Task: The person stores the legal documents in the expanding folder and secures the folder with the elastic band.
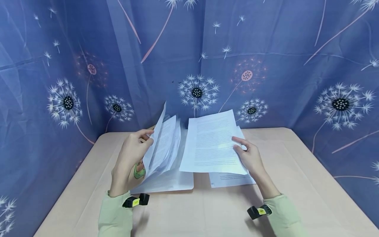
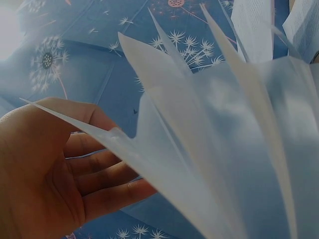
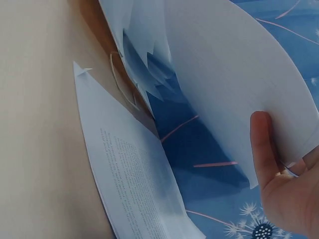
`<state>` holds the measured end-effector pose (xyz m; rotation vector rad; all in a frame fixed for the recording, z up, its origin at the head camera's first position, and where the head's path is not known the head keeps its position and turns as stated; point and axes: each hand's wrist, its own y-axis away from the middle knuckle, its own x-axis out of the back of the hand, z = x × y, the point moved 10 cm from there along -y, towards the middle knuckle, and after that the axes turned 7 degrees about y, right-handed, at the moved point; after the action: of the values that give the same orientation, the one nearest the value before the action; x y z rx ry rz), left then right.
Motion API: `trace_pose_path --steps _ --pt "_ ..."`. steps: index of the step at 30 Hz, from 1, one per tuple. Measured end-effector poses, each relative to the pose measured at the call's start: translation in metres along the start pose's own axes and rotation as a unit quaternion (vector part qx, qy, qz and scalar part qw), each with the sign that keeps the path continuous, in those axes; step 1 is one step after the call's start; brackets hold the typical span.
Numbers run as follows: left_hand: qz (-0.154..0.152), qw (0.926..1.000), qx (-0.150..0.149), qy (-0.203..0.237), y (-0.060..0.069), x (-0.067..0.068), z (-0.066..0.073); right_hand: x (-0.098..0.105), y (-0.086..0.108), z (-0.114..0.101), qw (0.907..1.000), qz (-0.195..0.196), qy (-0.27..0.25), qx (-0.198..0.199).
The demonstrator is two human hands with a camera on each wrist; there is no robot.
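An opened folder with clear sleeves (image 1: 177,179) lies left of centre, several printed sheets (image 1: 162,144) standing fanned inside it. My left hand (image 1: 130,154) pinches the edge of a raised sleeve between thumb and fingers; the left wrist view shows the translucent sleeves (image 2: 199,119) spread apart. In my right hand (image 1: 251,159) the right edge of a printed sheet (image 1: 211,144) is pinched, held up and tilted. Below it another printed sheet (image 1: 232,180) lies on the table, partly hidden. The right wrist view shows my thumb against the raised sheet (image 3: 224,64).
The beige table (image 1: 189,214) reaches back to a blue curtain (image 1: 165,75) with a dandelion pattern, which also hangs along both sides. A cartoon picture (image 1: 139,169) shows on the folder's left part, beside my left wrist.
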<state>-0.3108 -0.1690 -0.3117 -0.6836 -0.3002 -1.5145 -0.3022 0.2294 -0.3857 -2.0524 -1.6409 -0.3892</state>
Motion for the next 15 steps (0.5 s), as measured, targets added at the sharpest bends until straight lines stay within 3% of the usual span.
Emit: trace_pose_path --steps 8,15 --pt "0.006 1.0 -0.002 -0.002 0.0 0.001 0.001 -0.008 0.003 -0.005 0.9998 -0.01 -0.013 0.007" --pt "0.007 1.0 -0.004 -0.004 0.0 0.0 0.001 -0.017 0.006 -0.003 0.9976 -0.045 -0.045 -0.029"
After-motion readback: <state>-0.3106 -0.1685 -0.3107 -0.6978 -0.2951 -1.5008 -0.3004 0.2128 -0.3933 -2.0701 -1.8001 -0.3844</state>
